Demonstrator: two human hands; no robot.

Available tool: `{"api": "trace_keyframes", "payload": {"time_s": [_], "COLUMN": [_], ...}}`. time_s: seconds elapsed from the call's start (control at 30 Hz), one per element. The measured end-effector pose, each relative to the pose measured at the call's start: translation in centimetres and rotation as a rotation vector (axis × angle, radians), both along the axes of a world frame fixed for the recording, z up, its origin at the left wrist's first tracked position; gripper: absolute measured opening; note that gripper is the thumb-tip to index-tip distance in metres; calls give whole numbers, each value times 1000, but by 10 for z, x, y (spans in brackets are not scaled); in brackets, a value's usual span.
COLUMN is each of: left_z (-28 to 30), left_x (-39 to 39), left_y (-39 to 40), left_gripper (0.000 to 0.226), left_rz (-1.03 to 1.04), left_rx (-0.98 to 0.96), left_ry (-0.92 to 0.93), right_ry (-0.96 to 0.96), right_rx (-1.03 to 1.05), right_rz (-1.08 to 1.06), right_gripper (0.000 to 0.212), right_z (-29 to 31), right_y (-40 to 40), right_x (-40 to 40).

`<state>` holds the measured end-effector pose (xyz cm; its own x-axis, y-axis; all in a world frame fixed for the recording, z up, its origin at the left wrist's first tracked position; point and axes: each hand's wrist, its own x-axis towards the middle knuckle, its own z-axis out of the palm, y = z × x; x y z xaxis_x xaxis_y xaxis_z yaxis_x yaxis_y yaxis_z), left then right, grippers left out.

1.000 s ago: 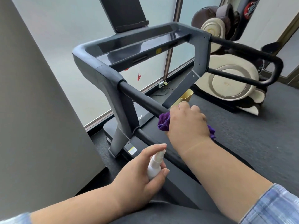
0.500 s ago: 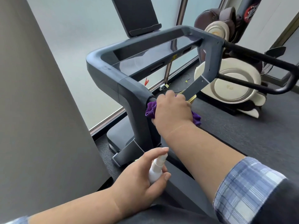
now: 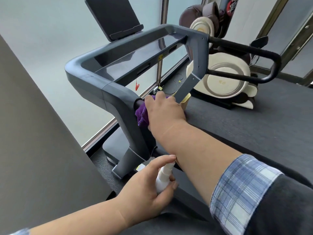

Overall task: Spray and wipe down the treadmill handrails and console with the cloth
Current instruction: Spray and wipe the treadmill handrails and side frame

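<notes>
My right hand (image 3: pixel 163 111) grips a purple cloth (image 3: pixel 142 114) wrapped round the top end of the left handrail, right where the rail meets the grey treadmill frame (image 3: pixel 111 92). The rail itself is hidden under my hand and forearm. My left hand (image 3: pixel 149 189) holds a small white spray bottle (image 3: pixel 163 176) low down, index finger on its nozzle. The glossy console (image 3: pixel 135 55) spans the frame, with a dark tablet holder (image 3: pixel 113 16) above it. The black right handrail (image 3: pixel 243 48) loops out at right.
A dark grey panel (image 3: pixel 42 141) fills the left side. Frosted windows (image 3: pixel 50 39) stand behind the treadmill. A cream and brown massage chair (image 3: pixel 223 78) sits at the back right on grey carpet. A red safety clip (image 3: pixel 136 86) hangs under the console, and a yellow bin (image 3: pixel 184 102) stands beyond my hand.
My right hand slid the cloth up the left handrail to the frame joint. The view shifted closer and to the left. My left hand kept the bottle in place.
</notes>
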<state>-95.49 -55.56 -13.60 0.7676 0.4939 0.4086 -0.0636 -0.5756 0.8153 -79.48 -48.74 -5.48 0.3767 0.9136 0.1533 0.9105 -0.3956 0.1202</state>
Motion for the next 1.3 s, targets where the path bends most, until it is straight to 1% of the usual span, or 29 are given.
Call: {"api": "trace_keyframes", "payload": {"time_s": [0.23, 0.47, 0.7, 0.87, 0.97, 1.03, 1.13, 1.17, 1.3], "left_z": [9, 14, 15, 15, 14, 13, 11, 10, 7], "left_x": [20, 53, 91, 115, 124, 127, 125, 124, 121], "left_y": [-44, -112, -183, -229, -251, -261, -273, -276, -285], "left_gripper": [63, 61, 60, 61, 62, 60, 58, 58, 58], "left_rz": [-20, 6, 28, 33, 37, 36, 55, 67, 75], "left_rx": [8, 2, 28, 33, 47, 43, 40, 41, 37], "left_ry": [-6, -7, 36, 46, 54, 65, 87, 97, 123], "right_ry": [16, 7, 31, 49, 78, 161, 441, 508, 616], "right_rx": [-21, -32, -2, 55, 148, 233, 439, 500, 662], "right_rz": [1, -11, -16, -15, -19, -34, -73, -80, -57], "right_gripper": [60, 61, 61, 55, 60, 66, 70, 72, 74], "right_z": [2, -1, -6, -13, -24, -36, -58, -65, -82], "right_y": [-57, -147, -230, -281, -307, -327, -351, -355, -361], "right_x": [24, 66, 105, 129, 142, 151, 159, 159, 159]}}
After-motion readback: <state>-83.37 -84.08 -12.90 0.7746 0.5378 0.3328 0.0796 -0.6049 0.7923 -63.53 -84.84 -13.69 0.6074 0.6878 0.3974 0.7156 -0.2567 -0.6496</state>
